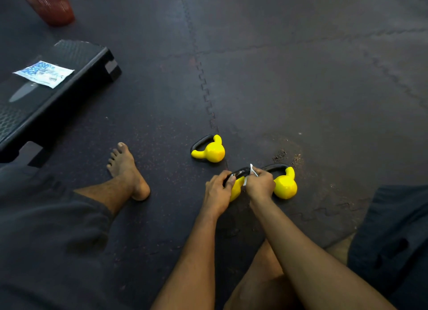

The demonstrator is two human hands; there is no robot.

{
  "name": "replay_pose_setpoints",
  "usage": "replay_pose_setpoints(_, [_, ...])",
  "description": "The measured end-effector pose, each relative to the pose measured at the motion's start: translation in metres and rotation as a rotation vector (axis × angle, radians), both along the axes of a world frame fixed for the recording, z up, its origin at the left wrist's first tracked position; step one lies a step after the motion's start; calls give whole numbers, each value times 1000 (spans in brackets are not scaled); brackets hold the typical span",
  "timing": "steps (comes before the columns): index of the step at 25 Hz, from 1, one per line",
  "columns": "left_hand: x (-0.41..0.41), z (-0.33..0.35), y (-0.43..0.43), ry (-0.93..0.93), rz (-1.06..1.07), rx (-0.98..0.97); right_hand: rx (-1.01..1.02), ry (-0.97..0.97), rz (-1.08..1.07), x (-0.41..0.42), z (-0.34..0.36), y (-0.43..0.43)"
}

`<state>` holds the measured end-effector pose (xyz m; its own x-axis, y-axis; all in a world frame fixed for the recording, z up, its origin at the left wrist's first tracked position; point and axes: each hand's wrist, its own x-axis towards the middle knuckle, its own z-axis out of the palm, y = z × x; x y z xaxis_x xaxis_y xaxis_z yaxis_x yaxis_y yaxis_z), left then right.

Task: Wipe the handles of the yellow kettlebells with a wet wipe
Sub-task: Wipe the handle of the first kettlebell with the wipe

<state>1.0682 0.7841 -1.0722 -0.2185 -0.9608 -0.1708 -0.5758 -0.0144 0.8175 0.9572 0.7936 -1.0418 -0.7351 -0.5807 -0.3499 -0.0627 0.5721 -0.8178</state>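
**Handle wipe, nearest kettlebell**

My left hand [217, 191] curls round one end of the black handle [239, 172] of the nearest kettlebell [236, 189], steadying it against rolling. My right hand [259, 184] pinches the wet wipe [253, 171] closed round the handle's other end, for rubbing pressure. The far kettlebell [209, 150] and right kettlebell [286, 186] lie near, within reach. The wipe pack [44, 73] sits on the step bench [76, 62], well apart.

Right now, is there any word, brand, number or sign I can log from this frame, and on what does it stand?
Nothing can be read.
Wipe packet on the black step platform: blue and dark print, too blurred to read.
Grey oval mark on the platform top: no letters can be made out.
Yellow kettlebells: no number or brand shows.
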Motion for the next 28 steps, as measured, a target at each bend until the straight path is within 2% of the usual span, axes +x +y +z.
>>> replay_pose_setpoints(4, [1, -4, -2, 35, 22, 20, -44, 219, 197, 13, 8, 7])
replay_pose_setpoints(8, [0, -1, -4, -10, -2, 28, 2, 219, 255, -4, 6, 6])
replay_pose_setpoints(12, [1, -6, -2, 11, -3, 42, -52, 353, 355, 5, 11, 16])
replay_pose_setpoints(17, [-3, 2, 5, -99, -87, 36, 76, 313, 356, -19, 3, 5])
replay_pose_setpoints(20, [-3, 0, 18, -47, -146, 58, 43, 229, 338, -24, -1, 7])
replay_pose_setpoints(24, [-5, 0, 13, -21, -109, 28, -3, 172, 413, -36, -6, 5])
replay_pose_setpoints(28, [1, 0, -13, -39, -328, 251, -28, 166, 576, -45, -9, 3])
